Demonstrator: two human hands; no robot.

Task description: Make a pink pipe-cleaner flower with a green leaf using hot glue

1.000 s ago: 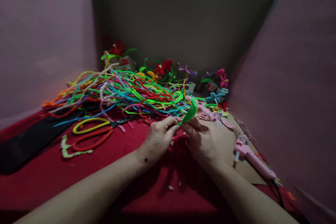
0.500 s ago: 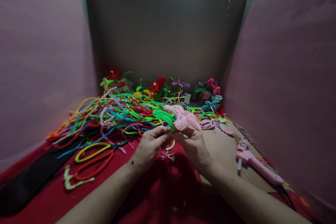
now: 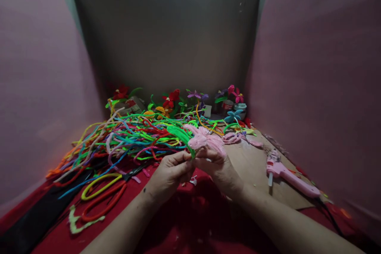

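A pink pipe-cleaner flower (image 3: pixel 205 138) with a green pipe-cleaner leaf (image 3: pixel 179 134) at its left side is held up over the red cloth. My left hand (image 3: pixel 174 170) pinches the base of the leaf between thumb and fingertips. Close beside it, my right hand (image 3: pixel 218 168) grips the flower just under its petals, fingers closed. The two hands nearly touch at the stem, which the fingers mostly hide. Behind them spreads a big heap of pipe cleaners (image 3: pixel 133 137) in many colours.
Scissors (image 3: pixel 104 194) with yellow and red handles lie left on the red cloth (image 3: pixel 178 222). A pink glue gun (image 3: pixel 293 178) rests on a brown board (image 3: pixel 245 162) at right. Finished flowers, such as a red one (image 3: pixel 171 98), stand along the back with jars (image 3: pixel 239 108).
The view has shifted a little, so the background sits further left. Both hands still hold the flower and leaf, now slightly lower in the picture, with the leaf tilted more to the left.
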